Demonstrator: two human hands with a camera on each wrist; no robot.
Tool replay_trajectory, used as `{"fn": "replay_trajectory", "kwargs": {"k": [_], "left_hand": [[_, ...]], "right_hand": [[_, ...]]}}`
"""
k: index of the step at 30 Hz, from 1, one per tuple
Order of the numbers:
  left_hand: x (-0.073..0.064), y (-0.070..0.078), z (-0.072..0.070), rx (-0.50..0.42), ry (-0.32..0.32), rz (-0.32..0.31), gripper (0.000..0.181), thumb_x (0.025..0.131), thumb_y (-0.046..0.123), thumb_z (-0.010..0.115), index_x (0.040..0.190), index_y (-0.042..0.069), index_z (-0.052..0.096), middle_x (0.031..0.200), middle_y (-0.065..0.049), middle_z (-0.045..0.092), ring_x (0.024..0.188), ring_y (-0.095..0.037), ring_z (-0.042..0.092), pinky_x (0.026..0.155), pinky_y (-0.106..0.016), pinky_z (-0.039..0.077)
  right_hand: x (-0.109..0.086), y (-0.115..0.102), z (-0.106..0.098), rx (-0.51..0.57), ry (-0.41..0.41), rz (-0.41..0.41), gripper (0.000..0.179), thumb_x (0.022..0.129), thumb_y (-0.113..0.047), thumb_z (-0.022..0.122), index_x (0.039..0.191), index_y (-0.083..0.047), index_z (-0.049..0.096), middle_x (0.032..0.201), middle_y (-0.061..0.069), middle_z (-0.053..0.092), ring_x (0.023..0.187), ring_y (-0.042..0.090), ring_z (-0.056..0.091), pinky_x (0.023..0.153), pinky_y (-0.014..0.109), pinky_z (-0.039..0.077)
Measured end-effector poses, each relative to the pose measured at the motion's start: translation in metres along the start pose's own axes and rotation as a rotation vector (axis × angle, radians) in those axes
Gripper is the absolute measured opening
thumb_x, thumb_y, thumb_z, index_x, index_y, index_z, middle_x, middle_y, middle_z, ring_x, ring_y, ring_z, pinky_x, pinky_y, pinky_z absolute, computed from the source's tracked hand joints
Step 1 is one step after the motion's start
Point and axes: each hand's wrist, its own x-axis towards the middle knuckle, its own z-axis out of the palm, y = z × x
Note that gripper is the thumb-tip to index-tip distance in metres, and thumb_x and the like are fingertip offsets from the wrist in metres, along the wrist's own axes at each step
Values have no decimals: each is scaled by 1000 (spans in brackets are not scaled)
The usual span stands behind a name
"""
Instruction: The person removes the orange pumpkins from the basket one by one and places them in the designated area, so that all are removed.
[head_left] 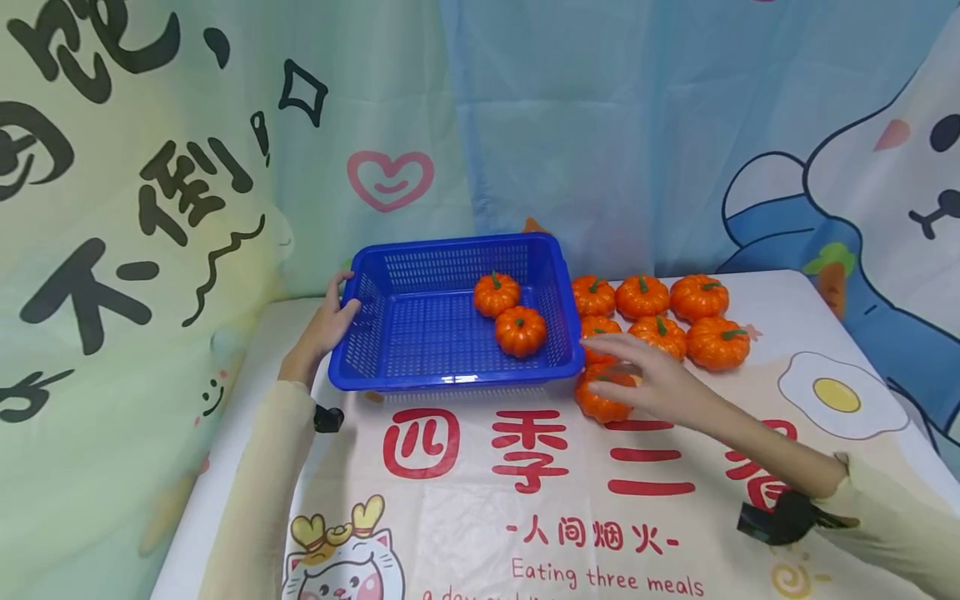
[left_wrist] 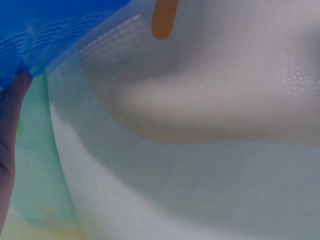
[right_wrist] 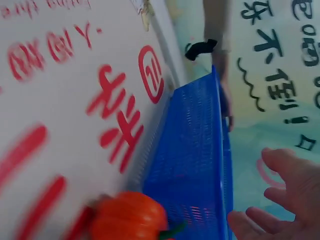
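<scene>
A blue plastic basket (head_left: 450, 333) with mesh walls stands on the table, with two small orange pumpkins (head_left: 521, 332) in its right half. My left hand (head_left: 327, 329) holds the basket's left rim, thumb over the edge; in the left wrist view a finger (left_wrist: 17, 92) touches the basket's underside (left_wrist: 55, 40). Just off the basket's right side, my right hand (head_left: 648, 379) hovers over the nearest loose pumpkin (head_left: 600, 400) and partly covers it. Nothing is in this hand; in the right wrist view its fingers (right_wrist: 275, 192) are spread and slightly bent beside the basket rim.
Several more pumpkins (head_left: 717, 343) sit in rows to the right of the basket. A printed cloth (head_left: 480, 517) with red characters covers the table. A patterned curtain (head_left: 555, 150) hangs directly behind the basket, and another stretch runs along the left.
</scene>
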Motion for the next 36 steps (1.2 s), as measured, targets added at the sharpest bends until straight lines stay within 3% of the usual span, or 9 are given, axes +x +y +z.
{"fn": "replay_trajectory", "kwargs": {"k": [7,10,13,18,20,22,26,28,36], "left_hand": [[0,-1,-4,2,13,0,58,99,28,34,152,23,10,138,-36,44,115,-50,54,99,-61,40],[-2,-1,-3,1,19,-7,57,99,27,34,152,24,11,139,-36,43,117,-51,53,101,-62,39],[-2,-1,2,-5,1,-6,58,100,27,34,152,23,10,142,-35,41,120,-51,51,102,-63,37],[0,-1,9,-8,-20,-8,58,100,29,34,152,25,9,143,-34,40,116,-50,52,102,-63,37],[-1,-1,10,-2,-10,-14,58,99,30,34,152,26,10,142,-34,41,113,-50,53,101,-63,37],[-1,0,9,3,-7,-14,59,99,30,34,152,25,9,142,-34,41,112,-50,53,101,-63,37],[-1,0,8,7,-5,-5,59,98,29,35,152,24,10,142,-34,42,113,-50,54,101,-62,38],[1,0,7,-3,-4,1,59,98,29,35,152,23,11,141,-34,42,112,-49,54,101,-62,38],[3,-3,1,-7,16,9,59,98,28,36,151,23,12,137,-34,46,110,-48,56,98,-60,41]], "right_hand": [[120,-18,-5,-68,-210,99,63,92,-35,64,145,-7,44,146,19,48,130,37,50,101,49,47],[170,-17,1,-127,-321,158,70,93,-36,62,149,-3,35,152,21,38,138,38,40,109,50,38],[207,-5,10,-187,-415,204,76,92,-41,61,151,-3,30,157,18,29,145,36,29,115,49,30],[276,90,53,-324,-419,164,91,79,-62,67,148,-9,39,151,16,41,140,35,37,111,46,37],[296,116,69,-366,-402,171,95,74,-63,72,147,-10,42,148,17,45,137,37,40,109,47,38],[295,105,72,-370,-412,215,92,75,-56,75,147,-10,41,148,18,45,138,38,38,111,47,36],[262,35,53,-326,-448,292,76,87,-35,70,149,-8,36,153,19,38,143,38,31,116,44,31],[250,12,45,-312,-437,285,71,90,-29,66,149,-4,35,153,21,37,143,38,31,116,43,31],[245,-7,43,-285,-326,257,65,89,-26,68,143,0,44,148,22,43,142,38,32,116,43,30]]}}
